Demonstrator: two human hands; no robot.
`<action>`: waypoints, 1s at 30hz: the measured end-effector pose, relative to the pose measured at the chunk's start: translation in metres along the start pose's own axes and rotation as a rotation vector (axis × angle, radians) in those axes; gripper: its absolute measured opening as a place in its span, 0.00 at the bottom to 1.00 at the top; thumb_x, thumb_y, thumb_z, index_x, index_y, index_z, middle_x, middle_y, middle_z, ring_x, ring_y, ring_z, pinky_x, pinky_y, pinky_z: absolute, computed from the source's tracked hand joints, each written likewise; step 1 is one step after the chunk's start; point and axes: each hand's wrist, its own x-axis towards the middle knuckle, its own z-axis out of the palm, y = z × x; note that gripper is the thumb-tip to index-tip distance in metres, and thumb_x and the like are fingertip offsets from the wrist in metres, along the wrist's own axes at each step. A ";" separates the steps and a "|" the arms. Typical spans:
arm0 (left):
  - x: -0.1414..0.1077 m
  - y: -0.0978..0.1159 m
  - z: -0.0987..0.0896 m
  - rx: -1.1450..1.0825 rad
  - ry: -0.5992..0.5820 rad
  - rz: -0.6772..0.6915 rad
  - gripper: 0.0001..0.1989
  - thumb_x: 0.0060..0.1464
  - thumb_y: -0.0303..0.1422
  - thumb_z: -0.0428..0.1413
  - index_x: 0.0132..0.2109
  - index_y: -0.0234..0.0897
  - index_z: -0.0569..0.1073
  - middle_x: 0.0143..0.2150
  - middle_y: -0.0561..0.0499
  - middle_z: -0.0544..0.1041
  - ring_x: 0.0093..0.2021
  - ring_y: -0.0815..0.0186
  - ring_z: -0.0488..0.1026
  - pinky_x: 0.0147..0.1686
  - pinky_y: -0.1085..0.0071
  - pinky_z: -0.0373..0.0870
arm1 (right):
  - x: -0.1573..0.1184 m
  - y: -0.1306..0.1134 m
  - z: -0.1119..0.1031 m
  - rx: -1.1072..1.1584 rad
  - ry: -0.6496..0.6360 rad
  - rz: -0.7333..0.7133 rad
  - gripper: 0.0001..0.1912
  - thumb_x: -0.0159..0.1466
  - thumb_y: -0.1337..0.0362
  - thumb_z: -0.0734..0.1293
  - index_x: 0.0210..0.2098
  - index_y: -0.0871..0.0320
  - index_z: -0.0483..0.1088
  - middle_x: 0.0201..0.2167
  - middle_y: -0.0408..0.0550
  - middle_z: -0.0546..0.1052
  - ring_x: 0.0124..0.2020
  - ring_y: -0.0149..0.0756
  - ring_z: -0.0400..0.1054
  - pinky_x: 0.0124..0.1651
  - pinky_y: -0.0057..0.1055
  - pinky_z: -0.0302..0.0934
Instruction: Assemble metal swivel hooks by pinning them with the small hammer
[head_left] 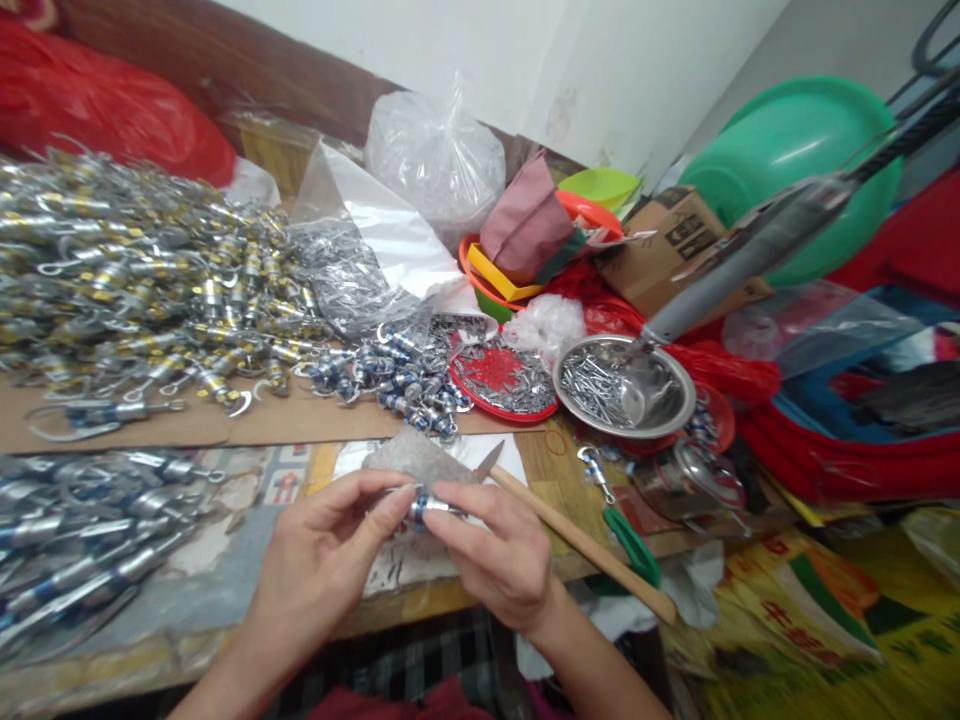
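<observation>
Between my two hands, over the front of the bench, is a small blue and silver metal hook fitting (421, 505). My left hand (326, 545) pinches one end with thumb and forefinger. From the other side, the fingers of my right hand (499, 555) close on it; they partly cover it. Just beyond the right hand, a pointed metal blade (490, 460) sticks up, its lower part hidden. A long wooden handle (592, 548) slants past that hand over the bench edge. Behind the hands lies a grey stone-like block (412, 455).
Blue and silver fittings lie heaped at left (82, 540) and centre (416, 390). A large pile of gold and silver fittings (150, 270) fills the back left. A red tray (499, 412) and a steel bowl (679, 415) hold small metal parts. A grey-handled tool (750, 255) leans over the bowl.
</observation>
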 end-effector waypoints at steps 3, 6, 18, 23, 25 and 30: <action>0.002 0.005 -0.003 0.079 -0.056 0.089 0.05 0.46 0.35 0.57 0.31 0.41 0.76 0.31 0.54 0.79 0.33 0.67 0.73 0.34 0.77 0.68 | 0.002 0.001 -0.003 0.028 0.008 0.040 0.15 0.58 0.77 0.60 0.41 0.59 0.71 0.39 0.55 0.75 0.39 0.34 0.70 0.38 0.30 0.67; 0.004 0.009 -0.007 0.086 -0.115 0.094 0.05 0.47 0.35 0.56 0.31 0.42 0.77 0.35 0.54 0.80 0.36 0.67 0.74 0.37 0.77 0.67 | 0.005 -0.001 -0.003 0.113 0.048 0.119 0.15 0.57 0.78 0.61 0.38 0.60 0.74 0.37 0.54 0.76 0.37 0.33 0.71 0.38 0.27 0.68; -0.008 -0.010 0.010 -0.408 -0.041 -0.231 0.29 0.39 0.34 0.62 0.51 0.41 0.66 0.35 0.52 0.78 0.39 0.62 0.75 0.37 0.72 0.73 | 0.005 -0.013 -0.001 0.342 -0.028 0.631 0.09 0.51 0.70 0.70 0.33 0.58 0.77 0.27 0.48 0.78 0.26 0.32 0.71 0.28 0.25 0.66; -0.008 -0.018 0.012 -0.441 -0.079 -0.261 0.33 0.44 0.35 0.59 0.57 0.42 0.56 0.34 0.53 0.75 0.39 0.65 0.74 0.40 0.72 0.71 | 0.030 0.045 -0.009 0.061 -0.316 0.563 0.07 0.58 0.65 0.65 0.32 0.57 0.76 0.31 0.45 0.78 0.33 0.31 0.72 0.38 0.25 0.65; -0.008 -0.019 0.012 -0.451 -0.086 -0.284 0.33 0.44 0.35 0.59 0.57 0.43 0.55 0.34 0.53 0.74 0.39 0.66 0.73 0.40 0.72 0.71 | 0.045 0.087 -0.007 -0.385 -0.375 0.571 0.13 0.63 0.68 0.58 0.42 0.57 0.72 0.41 0.46 0.76 0.42 0.31 0.69 0.46 0.27 0.62; -0.006 -0.017 0.010 -0.474 -0.143 -0.301 0.35 0.45 0.34 0.59 0.58 0.42 0.51 0.34 0.52 0.75 0.35 0.66 0.74 0.36 0.72 0.71 | 0.067 0.165 0.011 -0.504 -0.544 0.558 0.20 0.59 0.72 0.61 0.50 0.53 0.66 0.39 0.50 0.77 0.42 0.42 0.70 0.45 0.34 0.60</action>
